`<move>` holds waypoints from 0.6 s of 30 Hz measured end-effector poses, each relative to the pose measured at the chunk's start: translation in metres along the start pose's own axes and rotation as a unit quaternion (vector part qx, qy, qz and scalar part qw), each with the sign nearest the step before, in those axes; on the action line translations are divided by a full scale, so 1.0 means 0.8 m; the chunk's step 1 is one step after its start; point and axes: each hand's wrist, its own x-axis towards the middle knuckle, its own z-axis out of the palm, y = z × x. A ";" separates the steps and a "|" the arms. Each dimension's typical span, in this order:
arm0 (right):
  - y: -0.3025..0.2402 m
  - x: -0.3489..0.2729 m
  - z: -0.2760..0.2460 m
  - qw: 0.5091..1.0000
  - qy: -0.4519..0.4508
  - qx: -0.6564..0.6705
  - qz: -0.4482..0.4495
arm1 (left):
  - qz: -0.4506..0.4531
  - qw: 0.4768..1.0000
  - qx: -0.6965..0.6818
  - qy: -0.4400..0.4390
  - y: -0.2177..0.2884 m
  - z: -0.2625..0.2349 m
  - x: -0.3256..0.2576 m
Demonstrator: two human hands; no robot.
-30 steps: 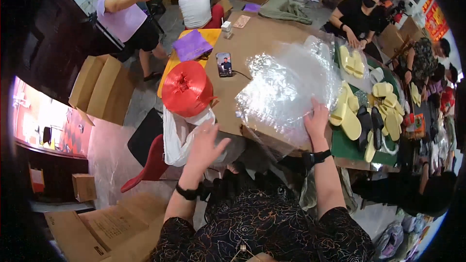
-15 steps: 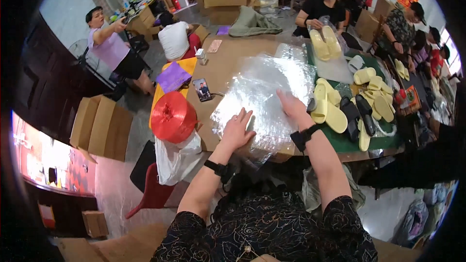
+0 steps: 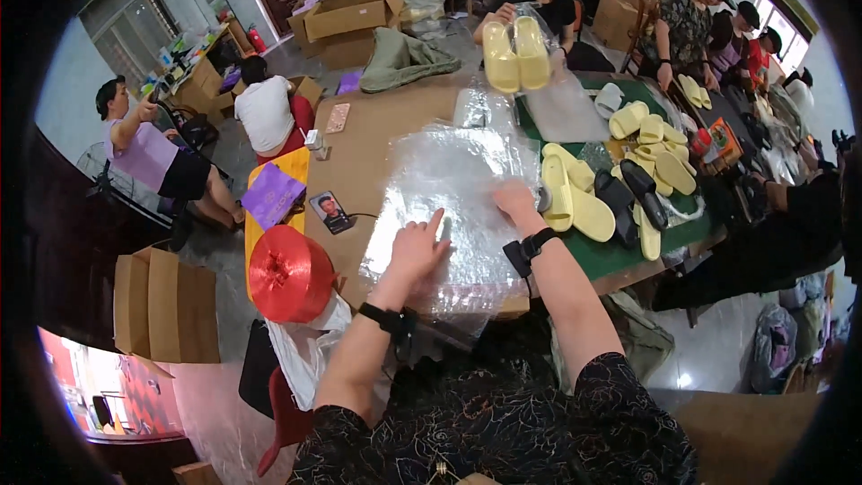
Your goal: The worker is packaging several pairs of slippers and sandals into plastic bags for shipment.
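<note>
A stack of clear, shiny plastic bags [image 3: 440, 166] lies flat on the brown table before me. My left hand [image 3: 417, 250] rests on the lower left part of the stack, its index finger stretched out and the thumb apart. Over at the right side of the plastic, my right hand [image 3: 514, 201] is closed, with its fingertips curled down against the sheets. Whether it pinches a layer is hidden.
Yellow slippers [image 3: 575, 193] and black slippers [image 3: 618, 202] lie on a green mat at right. Across the table a masked person holds bagged yellow slippers [image 3: 518, 56]. At left are a phone [image 3: 332, 212], a purple pouch [image 3: 272, 192] and a red twine roll [image 3: 292, 274].
My right hand has gone from flat with spread fingers to closed. My left hand's index finger now points out. The person across has lifted the bagged slippers. My view has shifted to the right.
</note>
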 end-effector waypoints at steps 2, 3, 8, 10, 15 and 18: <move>-0.008 0.003 -0.032 0.948 -0.201 0.238 0.059 | -0.020 0.999 -0.009 -0.028 -0.008 0.001 0.020; -0.003 0.008 -0.039 0.948 -0.199 0.240 0.060 | -0.018 0.999 -0.008 -0.028 -0.006 0.000 0.028; 0.086 0.039 -0.039 0.886 -0.179 0.420 0.077 | 0.121 0.980 0.008 0.157 -0.001 -0.002 0.074; 0.131 0.047 -0.029 0.914 -0.042 0.395 0.079 | -0.070 0.978 -0.155 -0.125 -0.002 -0.012 0.083; 0.244 0.074 -0.017 0.999 0.028 0.025 0.022 | -0.044 0.983 -0.174 0.026 0.005 0.002 0.091; 0.250 0.077 -0.012 0.989 -0.062 -0.094 -0.100 | -0.042 0.993 -0.111 0.015 0.012 -0.001 0.094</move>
